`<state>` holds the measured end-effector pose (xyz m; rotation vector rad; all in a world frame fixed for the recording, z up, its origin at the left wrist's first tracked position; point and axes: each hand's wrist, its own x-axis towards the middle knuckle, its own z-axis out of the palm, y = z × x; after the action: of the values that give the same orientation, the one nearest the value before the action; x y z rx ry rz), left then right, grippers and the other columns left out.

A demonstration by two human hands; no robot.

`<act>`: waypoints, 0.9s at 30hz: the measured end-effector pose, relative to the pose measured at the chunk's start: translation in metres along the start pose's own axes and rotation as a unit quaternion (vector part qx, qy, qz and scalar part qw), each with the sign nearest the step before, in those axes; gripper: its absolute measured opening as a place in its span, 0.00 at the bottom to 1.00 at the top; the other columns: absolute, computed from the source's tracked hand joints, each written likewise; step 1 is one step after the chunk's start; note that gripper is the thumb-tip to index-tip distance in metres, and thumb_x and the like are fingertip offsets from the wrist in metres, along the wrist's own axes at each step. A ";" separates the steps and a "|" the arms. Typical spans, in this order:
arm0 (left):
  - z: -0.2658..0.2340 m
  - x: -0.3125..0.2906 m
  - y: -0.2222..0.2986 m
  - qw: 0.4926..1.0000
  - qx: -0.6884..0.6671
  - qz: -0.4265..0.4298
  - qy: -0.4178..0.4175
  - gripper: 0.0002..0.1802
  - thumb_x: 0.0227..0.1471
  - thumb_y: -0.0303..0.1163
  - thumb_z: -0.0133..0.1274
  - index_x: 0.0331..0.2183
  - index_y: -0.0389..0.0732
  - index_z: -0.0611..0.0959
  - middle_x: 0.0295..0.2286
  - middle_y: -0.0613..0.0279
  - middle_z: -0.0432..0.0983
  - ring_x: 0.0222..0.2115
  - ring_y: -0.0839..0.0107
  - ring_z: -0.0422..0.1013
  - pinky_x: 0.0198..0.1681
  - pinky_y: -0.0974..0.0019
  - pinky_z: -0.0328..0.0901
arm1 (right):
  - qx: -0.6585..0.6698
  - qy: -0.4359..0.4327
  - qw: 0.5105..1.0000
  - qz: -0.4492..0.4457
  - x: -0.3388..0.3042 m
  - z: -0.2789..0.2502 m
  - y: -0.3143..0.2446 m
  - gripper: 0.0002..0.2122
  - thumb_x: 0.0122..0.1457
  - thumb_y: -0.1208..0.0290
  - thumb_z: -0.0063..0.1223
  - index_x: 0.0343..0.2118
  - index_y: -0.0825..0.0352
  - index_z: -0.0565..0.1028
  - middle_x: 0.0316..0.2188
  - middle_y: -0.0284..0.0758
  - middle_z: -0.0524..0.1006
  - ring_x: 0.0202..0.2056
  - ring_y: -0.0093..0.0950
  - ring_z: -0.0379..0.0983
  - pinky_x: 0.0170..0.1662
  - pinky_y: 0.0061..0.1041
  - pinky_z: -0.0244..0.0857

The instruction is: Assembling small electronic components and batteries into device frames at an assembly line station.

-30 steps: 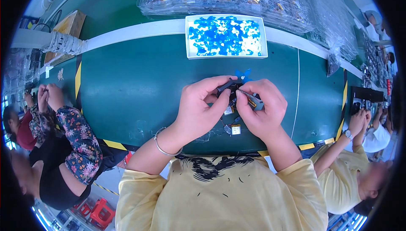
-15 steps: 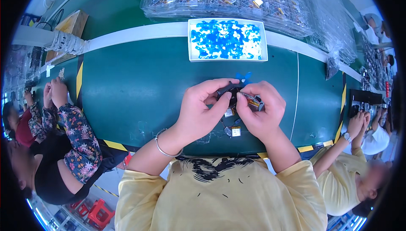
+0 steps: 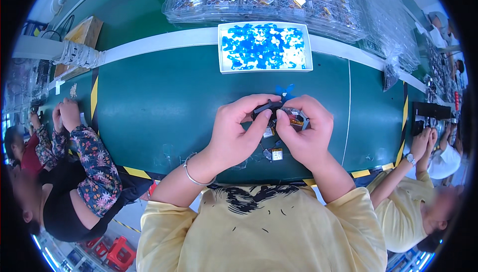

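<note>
Within left hand [image 3: 235, 126], half-hidden black piece [image 3: 271, 105]

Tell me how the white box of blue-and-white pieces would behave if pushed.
The white box would probably slide rather than roll, being rectangular. Open-topped, it may spill its loose blue-and-white pieces if tilted. Its thin walls could flex.

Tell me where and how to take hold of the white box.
Probably best: grip the white box by its two short walls, left and right, coming from the wearer's side. It is rectangular and open-topped, holding loose blue pieces, so keep it level; clear trays crowd its far wall.
</note>
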<state>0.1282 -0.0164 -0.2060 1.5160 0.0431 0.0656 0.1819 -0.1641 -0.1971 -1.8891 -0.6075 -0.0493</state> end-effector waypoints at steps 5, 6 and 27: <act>0.000 -0.001 -0.003 0.999 -0.034 0.000 -0.001 0.16 0.51 0.14 0.43 0.43 0.31 0.74 0.42 0.53 0.72 0.41 0.71 0.70 0.42 0.71 0.67 | -0.046 -0.004 0.994 -0.095 0.005 -0.001 0.003 0.06 0.41 0.81 0.58 0.24 0.68 0.73 0.21 0.34 0.73 0.23 0.27 0.68 0.30 0.23 0.62; 0.000 -0.001 -0.003 0.999 -0.044 -0.005 -0.001 0.16 0.50 0.14 0.42 0.43 0.31 0.73 0.42 0.52 0.72 0.41 0.71 0.70 0.43 0.71 0.67 | -0.060 -0.007 0.993 -0.100 0.005 -0.001 0.003 0.06 0.41 0.81 0.59 0.24 0.67 0.73 0.21 0.34 0.73 0.23 0.28 0.68 0.31 0.24 0.62; 0.011 0.001 0.002 0.966 0.200 0.151 0.069 0.16 0.43 0.16 0.48 0.39 0.33 0.77 0.30 0.53 0.76 0.26 0.71 0.73 0.28 0.72 0.67 | 0.336 -0.123 0.911 0.203 0.001 0.003 0.013 0.11 0.53 0.82 0.49 0.41 0.70 0.71 0.36 0.32 0.73 0.37 0.20 0.69 0.41 0.19 0.64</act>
<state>0.1300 -0.0268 -0.2037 1.9111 -0.0692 0.4292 0.1882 -0.1644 -0.2095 -1.3102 -0.3210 0.6065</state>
